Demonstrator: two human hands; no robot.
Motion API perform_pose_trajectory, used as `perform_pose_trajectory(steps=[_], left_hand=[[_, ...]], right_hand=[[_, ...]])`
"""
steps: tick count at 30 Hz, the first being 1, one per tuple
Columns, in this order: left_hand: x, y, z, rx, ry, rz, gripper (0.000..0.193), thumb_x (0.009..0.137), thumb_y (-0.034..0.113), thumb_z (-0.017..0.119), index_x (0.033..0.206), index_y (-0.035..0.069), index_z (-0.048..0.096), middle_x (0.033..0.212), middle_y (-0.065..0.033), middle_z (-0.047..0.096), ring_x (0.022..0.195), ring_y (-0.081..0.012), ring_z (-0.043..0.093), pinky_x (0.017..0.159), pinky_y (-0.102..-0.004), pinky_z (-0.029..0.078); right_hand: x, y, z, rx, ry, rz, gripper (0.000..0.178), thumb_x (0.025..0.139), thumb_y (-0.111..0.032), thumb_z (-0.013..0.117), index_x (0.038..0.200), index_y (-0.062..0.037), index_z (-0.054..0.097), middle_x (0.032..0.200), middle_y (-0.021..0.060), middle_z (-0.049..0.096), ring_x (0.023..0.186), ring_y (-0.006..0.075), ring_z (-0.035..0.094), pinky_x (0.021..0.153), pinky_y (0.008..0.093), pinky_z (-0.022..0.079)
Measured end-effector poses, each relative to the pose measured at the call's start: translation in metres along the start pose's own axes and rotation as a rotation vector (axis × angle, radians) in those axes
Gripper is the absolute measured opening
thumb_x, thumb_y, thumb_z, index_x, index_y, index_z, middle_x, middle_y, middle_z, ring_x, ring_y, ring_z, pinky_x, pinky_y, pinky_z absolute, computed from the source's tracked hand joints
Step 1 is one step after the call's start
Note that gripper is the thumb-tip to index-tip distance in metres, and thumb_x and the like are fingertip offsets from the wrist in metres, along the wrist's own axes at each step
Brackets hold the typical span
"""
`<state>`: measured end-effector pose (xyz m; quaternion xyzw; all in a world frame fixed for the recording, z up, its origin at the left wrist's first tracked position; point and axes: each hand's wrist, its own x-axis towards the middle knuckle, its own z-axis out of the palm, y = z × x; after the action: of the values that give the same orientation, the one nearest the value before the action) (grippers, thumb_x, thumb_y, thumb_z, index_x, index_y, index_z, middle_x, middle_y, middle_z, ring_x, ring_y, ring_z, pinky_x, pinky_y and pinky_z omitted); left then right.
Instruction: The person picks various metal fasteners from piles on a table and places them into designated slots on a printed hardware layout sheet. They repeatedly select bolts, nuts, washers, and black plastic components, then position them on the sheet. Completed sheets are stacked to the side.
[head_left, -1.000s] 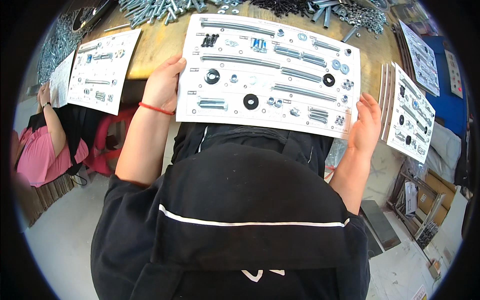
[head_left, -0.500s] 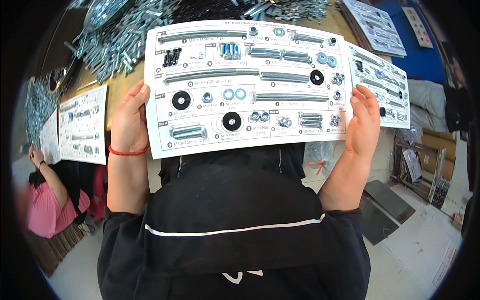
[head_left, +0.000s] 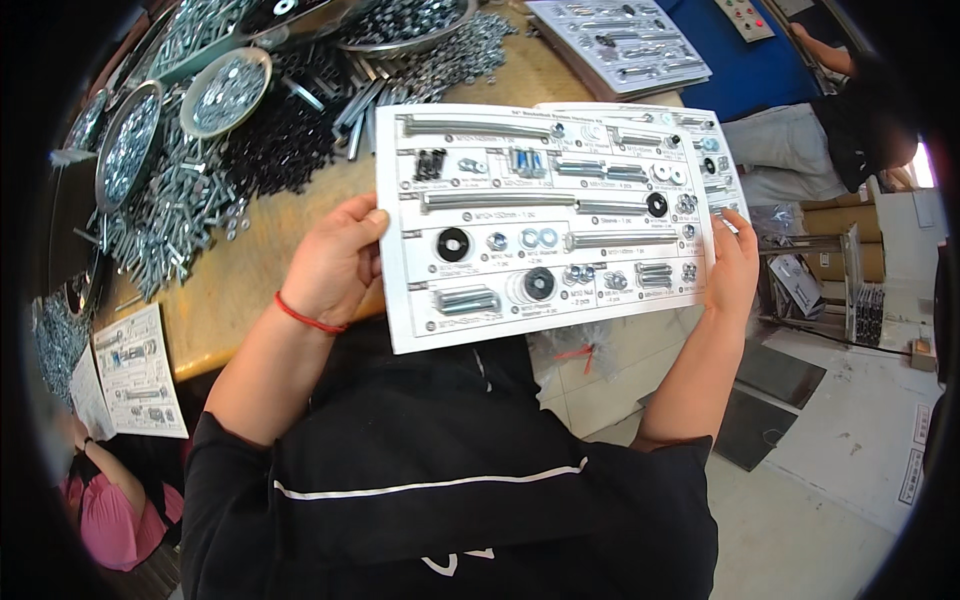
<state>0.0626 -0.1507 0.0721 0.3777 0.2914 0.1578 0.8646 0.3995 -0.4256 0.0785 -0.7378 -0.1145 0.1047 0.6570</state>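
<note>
A white hardware card (head_left: 550, 215) showing bolts, nuts, washers and black plastic rings spans the space between my hands. My left hand (head_left: 345, 255), with a red cord bracelet on the wrist, pinches its left edge, thumb on the front. My right hand (head_left: 732, 260) is closed at the right edge, fingers curled. Mostly hidden behind this card is a second similar card (head_left: 722, 165), whose right strip shows above my right fingers. Whether my right hand grips both cards cannot be made out for certain.
The wooden table (head_left: 285, 290) bears heaped bolts (head_left: 165, 225), black screws (head_left: 275, 145), and bowls of washers (head_left: 228, 90). Similar cards are stacked (head_left: 620, 45) at the back right. At left, a co-worker's arm (head_left: 115, 475) is near another card (head_left: 140, 370). Another person (head_left: 830, 130) is at far right.
The card has tilted, its right side swinging back and up. The second card, earlier spread out to the right, now sits mostly behind it. My view has shifted, showing more of the table.
</note>
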Motion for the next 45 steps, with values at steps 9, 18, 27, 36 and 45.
perform_pose_trajectory(steps=[9, 18, 27, 36, 45], left_hand=[[0.093, -0.043, 0.095, 0.077, -0.065, -0.117, 0.033, 0.098, 0.006, 0.046, 0.130, 0.000, 0.043, 0.117, -0.0127, 0.061, 0.103, -0.0186, 0.064, 0.091, -0.0303, 0.053], [0.136, -0.070, 0.126, 0.082, -0.070, -0.127, 0.029, 0.097, 0.002, 0.048, 0.126, 0.002, 0.045, 0.114, -0.0111, 0.061, 0.102, -0.0174, 0.063, 0.090, -0.0312, 0.053], [0.138, -0.076, 0.124, 0.137, -0.041, -0.124, 0.026, 0.095, 0.002, 0.052, 0.121, -0.001, 0.051, 0.092, -0.0073, 0.063, 0.072, -0.0099, 0.056, 0.066, -0.0231, 0.049], [0.117, -0.066, 0.082, 0.399, -0.086, -0.073, 0.026, 0.091, 0.016, 0.068, 0.110, 0.000, 0.061, 0.088, -0.0032, 0.067, 0.075, -0.0088, 0.062, 0.069, -0.0224, 0.052], [-0.044, -0.009, -0.095, 0.600, 0.487, 0.346, 0.021, 0.091, 0.022, 0.068, 0.084, 0.002, 0.071, 0.084, -0.0030, 0.067, 0.073, -0.0076, 0.059, 0.064, -0.0259, 0.048]], right_hand=[[0.127, 0.009, -0.080, -0.068, 0.126, -0.079, 0.039, 0.088, -0.014, 0.064, 0.123, 0.0015, 0.053, 0.107, 0.0141, 0.062, 0.093, 0.0180, 0.059, 0.080, 0.0297, 0.047], [0.200, 0.027, -0.087, 0.046, 0.098, -0.065, 0.040, 0.089, -0.015, 0.064, 0.123, 0.0006, 0.051, 0.100, 0.0135, 0.064, 0.088, 0.0190, 0.061, 0.075, 0.0298, 0.049], [0.224, 0.056, -0.092, 0.072, 0.075, -0.043, 0.038, 0.093, -0.024, 0.062, 0.120, 0.0011, 0.053, 0.100, 0.0136, 0.064, 0.089, 0.0188, 0.061, 0.076, 0.0287, 0.049], [0.188, 0.021, -0.056, -0.527, 0.174, -0.598, 0.037, 0.097, -0.028, 0.058, 0.115, 0.0039, 0.061, 0.108, 0.0124, 0.066, 0.100, 0.0202, 0.060, 0.090, 0.0320, 0.045], [-0.042, -0.018, 0.138, 0.188, -0.239, -1.007, 0.029, 0.097, -0.007, 0.039, 0.101, 0.0115, 0.061, 0.091, 0.0213, 0.065, 0.076, 0.0246, 0.057, 0.071, 0.0337, 0.047]])
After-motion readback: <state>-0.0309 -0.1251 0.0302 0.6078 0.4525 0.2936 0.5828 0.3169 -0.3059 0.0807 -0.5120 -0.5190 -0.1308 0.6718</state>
